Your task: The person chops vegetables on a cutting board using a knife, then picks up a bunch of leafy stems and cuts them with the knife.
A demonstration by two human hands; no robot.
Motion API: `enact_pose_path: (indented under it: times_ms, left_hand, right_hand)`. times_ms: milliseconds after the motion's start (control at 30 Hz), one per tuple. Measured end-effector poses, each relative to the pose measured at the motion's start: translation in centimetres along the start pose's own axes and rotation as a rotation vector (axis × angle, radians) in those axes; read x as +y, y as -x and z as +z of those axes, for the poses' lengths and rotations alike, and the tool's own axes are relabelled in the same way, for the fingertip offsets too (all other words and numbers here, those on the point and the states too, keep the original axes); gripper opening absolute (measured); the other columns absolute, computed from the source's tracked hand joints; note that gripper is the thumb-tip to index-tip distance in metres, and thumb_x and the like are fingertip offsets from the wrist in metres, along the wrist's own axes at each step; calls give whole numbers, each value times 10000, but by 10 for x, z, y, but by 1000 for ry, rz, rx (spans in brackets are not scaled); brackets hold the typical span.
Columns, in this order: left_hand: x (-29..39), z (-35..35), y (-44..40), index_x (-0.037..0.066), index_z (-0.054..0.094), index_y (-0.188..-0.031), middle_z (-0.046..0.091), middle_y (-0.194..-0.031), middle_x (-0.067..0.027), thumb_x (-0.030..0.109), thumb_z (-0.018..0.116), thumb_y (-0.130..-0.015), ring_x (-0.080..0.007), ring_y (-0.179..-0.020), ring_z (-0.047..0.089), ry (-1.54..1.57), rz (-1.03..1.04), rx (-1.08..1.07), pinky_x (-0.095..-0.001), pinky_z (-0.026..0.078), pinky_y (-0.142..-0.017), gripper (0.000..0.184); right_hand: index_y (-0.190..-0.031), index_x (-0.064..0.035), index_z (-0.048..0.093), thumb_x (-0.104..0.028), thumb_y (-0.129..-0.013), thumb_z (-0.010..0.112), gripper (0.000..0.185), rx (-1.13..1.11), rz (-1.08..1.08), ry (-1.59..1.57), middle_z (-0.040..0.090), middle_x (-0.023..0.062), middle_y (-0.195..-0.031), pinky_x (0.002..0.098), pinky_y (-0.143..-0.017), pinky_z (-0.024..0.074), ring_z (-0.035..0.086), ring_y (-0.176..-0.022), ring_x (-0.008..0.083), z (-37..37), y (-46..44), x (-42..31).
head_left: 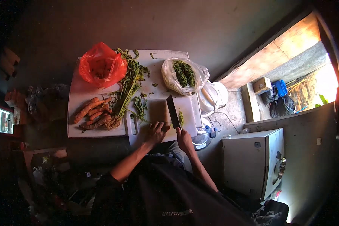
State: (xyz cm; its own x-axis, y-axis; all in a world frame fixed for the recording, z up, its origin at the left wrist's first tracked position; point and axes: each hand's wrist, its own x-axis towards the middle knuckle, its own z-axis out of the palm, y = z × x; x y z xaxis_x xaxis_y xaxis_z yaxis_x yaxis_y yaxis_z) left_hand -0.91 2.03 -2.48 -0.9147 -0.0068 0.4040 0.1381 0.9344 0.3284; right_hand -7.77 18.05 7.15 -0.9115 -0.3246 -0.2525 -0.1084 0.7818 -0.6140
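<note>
My right hand (184,139) is wrapped round the handle of a large kitchen knife (172,111), its dark wide blade pointing away from me over the white cutting board (190,115). Finely chopped greens (180,118) lie just right of the blade. My left hand (159,132) rests on the board left of the knife, fingers curled together; what they hold, if anything, is hidden. A leafy sprig (140,108) lies at the board's left side, its stem running towards that hand. Farther left, long-stemmed leafy greens (128,88) stretch across the white table (73,113).
Several orange carrots (92,109) lie at the table's left. Behind them stands an open red plastic bag (101,67). A clear bag (168,81) of leafy greens sits at the back right. Right of the table are a white appliance (216,96) and a white washing machine (248,162).
</note>
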Motion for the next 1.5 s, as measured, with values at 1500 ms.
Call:
enact_pose_path:
  times_ms: [1500]
  left_hand:
    - [11, -44, -12, 74, 659, -1100, 595, -1133, -91, 189, 617, -871, -276, -1063, 552, 242, -167, 5, -430, 447, -885, 259]
  right_hand:
    - [-787, 65, 575, -392, -1016, 403, 540, -30, -65, -39, 562, 290, -648, 517, -586, 424, 607, -657, 445, 0, -6, 20]
